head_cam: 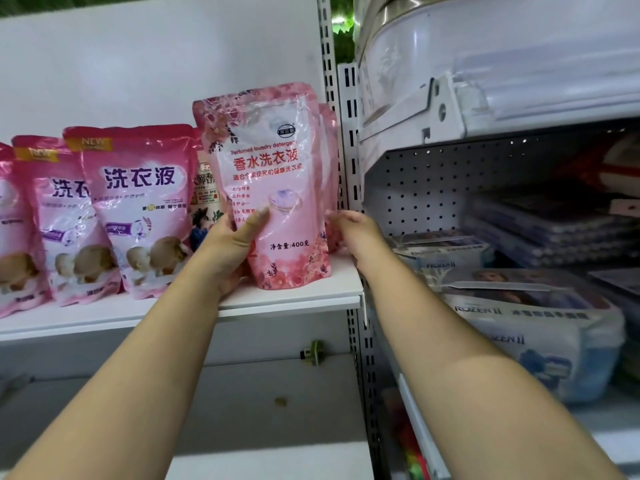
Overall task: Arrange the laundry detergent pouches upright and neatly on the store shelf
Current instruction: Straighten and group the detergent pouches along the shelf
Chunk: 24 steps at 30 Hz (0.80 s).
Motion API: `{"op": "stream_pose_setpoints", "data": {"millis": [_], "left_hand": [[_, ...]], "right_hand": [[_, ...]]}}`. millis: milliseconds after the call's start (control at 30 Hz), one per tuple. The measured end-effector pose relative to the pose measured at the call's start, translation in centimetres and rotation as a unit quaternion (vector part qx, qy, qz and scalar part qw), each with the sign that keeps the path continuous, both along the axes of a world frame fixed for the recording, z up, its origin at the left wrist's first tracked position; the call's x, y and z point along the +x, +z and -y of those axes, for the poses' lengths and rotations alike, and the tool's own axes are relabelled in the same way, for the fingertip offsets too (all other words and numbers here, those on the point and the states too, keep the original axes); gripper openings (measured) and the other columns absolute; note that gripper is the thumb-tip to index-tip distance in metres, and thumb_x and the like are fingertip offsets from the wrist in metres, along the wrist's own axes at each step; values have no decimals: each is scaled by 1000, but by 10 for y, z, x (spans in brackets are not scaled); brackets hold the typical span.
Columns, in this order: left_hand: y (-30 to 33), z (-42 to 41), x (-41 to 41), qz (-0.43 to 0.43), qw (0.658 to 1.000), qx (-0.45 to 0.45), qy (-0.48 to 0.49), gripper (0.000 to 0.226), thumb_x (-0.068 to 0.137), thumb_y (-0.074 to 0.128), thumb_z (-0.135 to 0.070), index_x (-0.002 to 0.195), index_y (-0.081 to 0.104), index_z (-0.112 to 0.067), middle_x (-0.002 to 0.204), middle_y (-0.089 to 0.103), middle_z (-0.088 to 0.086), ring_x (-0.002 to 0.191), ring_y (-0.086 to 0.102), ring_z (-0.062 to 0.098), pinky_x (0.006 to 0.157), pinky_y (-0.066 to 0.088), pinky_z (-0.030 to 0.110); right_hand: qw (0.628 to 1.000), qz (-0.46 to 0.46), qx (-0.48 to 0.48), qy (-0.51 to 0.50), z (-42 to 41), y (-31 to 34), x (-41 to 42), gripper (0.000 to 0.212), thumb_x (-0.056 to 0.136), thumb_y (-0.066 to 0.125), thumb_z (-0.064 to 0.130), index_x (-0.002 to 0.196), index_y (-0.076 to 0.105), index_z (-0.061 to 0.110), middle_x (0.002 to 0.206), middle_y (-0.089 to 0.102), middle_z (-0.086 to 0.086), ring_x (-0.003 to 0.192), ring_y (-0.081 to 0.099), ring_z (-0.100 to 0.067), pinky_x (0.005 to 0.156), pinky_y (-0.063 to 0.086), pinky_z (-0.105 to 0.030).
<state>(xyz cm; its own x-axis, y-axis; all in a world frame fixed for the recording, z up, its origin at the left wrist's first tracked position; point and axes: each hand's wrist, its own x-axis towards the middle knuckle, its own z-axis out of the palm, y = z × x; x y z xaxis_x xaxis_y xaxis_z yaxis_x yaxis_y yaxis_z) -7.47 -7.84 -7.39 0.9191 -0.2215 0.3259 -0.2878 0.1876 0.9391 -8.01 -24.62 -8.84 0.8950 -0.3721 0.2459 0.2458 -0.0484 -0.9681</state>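
Pouch of pale pink floral plastic, labelled perfumed laundry detergent (273,188), stands upright at the right end of the white shelf board (298,299), near the slotted metal upright (346,140). Left hand (232,244) grasps its lower left edge, thumb laid across the front. Right hand (353,230) is at its right edge, fingers reaching behind among more pink pouches (330,174); grip there hidden, cannot tell. Left along the shelf: deeper pink pouches with white panels (142,209), leaning slightly, overlapping.
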Motion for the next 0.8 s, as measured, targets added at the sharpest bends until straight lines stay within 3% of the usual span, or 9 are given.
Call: {"op": "stream_pose_setpoints", "data": {"millis": [67,133,233,333,400,500,600,667,800], "left_hand": [[-1,2,-2,19,1000,15,-3,41,72,63,-36,110,52,-24,102,66,0,98,62,23,90,48,45],[-2,4,-3,36,999,25,-2,49,63,64,-40,108,50,-28,107,65,0,104,61,26,93,46,49],[-3,6,-5,52,998,27,3,49,61,67,-44,105,49,-33,111,64,4,100,62,26,89,49,48],[-1,7,-8,63,997,36,12,101,52,80,-56,137,35,-21,124,60,9,105,63,24,88,52,44],[-2,6,-10,65,997,36,19,119,45,81,-61,142,25,-20,126,58,7,108,61,24,90,51,45],[-2,7,-14,82,995,50,26,106,39,75,-70,128,36,-25,124,58,5,113,57,27,96,46,48],[-3,7,-12,76,996,47,27,119,38,73,-72,136,33,-18,125,57,7,114,57,28,95,47,48],[-5,3,-11,75,995,58,17,124,40,72,-74,141,28,-18,128,55,8,114,57,27,95,48,46],[-5,-12,-16,108,983,147,27,80,74,60,-57,135,36,-11,124,54,-3,113,54,17,95,44,30]], "right_hand": [[999,30,5,-17,-1,0,-14,39,90,54,37,120,57,13,118,61,-3,103,55,-18,85,42,-28],[998,58,16,9,-5,2,-28,47,87,51,50,121,55,18,129,56,-3,115,51,-19,98,40,-34],[993,81,-12,91,-11,7,-46,51,79,52,58,115,55,21,119,60,1,113,55,-20,101,41,-41],[987,80,-76,115,-14,4,-52,27,87,57,38,108,59,21,100,63,7,101,61,-16,94,49,-37],[988,79,-81,109,-16,1,-51,24,88,57,34,106,62,18,99,66,4,99,63,-18,93,50,-39],[990,80,-80,88,-19,1,-51,13,89,56,33,94,62,23,93,67,3,95,65,-20,90,52,-41],[991,80,-53,93,-19,1,-50,7,89,56,30,85,59,26,86,67,4,92,66,-23,87,53,-40],[992,81,-53,83,-21,1,-53,8,89,57,30,92,60,24,91,67,4,94,65,-22,85,53,-38],[986,134,-90,-27,-26,5,-63,41,87,60,25,125,50,15,103,58,7,94,58,-9,75,50,-23]]}}
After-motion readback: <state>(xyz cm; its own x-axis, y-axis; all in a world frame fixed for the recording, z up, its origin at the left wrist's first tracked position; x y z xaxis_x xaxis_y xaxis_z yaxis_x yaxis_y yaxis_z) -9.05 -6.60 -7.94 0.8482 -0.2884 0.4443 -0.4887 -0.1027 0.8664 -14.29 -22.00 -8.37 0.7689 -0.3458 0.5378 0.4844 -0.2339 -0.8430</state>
